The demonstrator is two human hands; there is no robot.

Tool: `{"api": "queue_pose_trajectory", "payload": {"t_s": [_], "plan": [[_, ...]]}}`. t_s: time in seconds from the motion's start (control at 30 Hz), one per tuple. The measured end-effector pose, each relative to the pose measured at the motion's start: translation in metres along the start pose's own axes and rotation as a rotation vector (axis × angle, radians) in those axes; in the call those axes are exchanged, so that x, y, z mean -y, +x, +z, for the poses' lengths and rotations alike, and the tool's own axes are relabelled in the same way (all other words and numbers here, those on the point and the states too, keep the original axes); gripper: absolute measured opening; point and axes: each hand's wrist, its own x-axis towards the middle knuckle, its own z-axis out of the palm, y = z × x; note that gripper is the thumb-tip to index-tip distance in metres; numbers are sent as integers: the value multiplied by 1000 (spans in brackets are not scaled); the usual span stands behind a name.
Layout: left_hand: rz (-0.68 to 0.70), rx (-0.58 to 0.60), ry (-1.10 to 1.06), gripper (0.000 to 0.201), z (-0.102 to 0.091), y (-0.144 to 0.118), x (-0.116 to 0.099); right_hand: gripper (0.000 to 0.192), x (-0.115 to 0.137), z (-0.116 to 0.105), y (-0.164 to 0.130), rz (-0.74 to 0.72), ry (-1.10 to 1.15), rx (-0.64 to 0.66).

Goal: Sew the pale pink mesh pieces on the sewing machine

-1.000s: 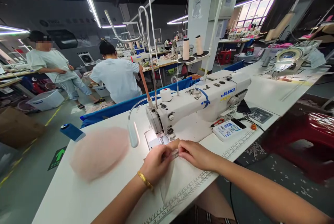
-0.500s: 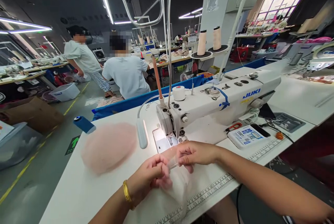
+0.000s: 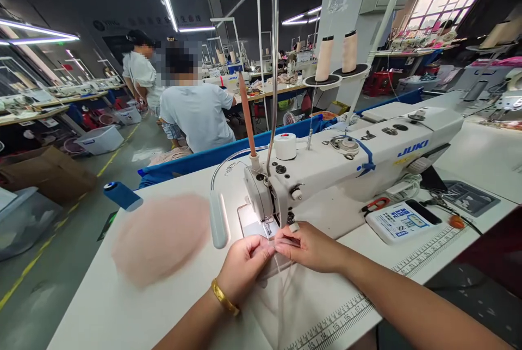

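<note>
The left hand (image 3: 244, 263) and the right hand (image 3: 305, 245) meet fingertip to fingertip just in front of the needle area of the sewing machine (image 3: 346, 168), and both are pinched shut on the near edge of a thin, pale, translucent fabric piece (image 3: 281, 290). The pinch point sits touching or nearly touching the presser foot (image 3: 269, 229), which lies directly ahead of the fingers and slightly to the left hand's side; the right hand's fingers appear marginally nearer to it. From the grip, the fabric trails back toward the person, so its long axis runs roughly from the needle toward the table's near edge, across the printed ruler strip (image 3: 346, 314) that runs along that edge. Between the two sets of fingertips there seems to be a small clear or glossy strip, but it is too small and too covered by fingers to name with confidence, and whether the fabric edge is already under the foot cannot be told. The needle itself is hidden behind the machine head and the fingers. The fabric is so sheer against the white table (image 3: 122, 306) that its outline is hard to trace, and its near end is cut off by the frame. To the left, well apart from the hands, lies a blurred pink heap of fabric pieces (image 3: 161, 238).
</note>
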Motion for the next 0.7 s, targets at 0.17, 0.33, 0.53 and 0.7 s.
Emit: {"api": "queue_pose_trajectory", "payload": {"t_s": [0.17, 0.33, 0.53, 0.7], "plan": [[71, -28, 84, 43, -1, 1, 1, 19, 0, 6, 1, 32, 23, -55], [212, -81, 211, 34, -1, 2, 3, 15, -1, 14, 1, 38, 60, -110], [273, -102, 317, 34, 3, 0, 7, 12, 0, 19, -2, 51, 12, -122], [315, -197, 284, 24, 7, -1, 3, 14, 3, 20, -5, 19, -37, -148]]}}
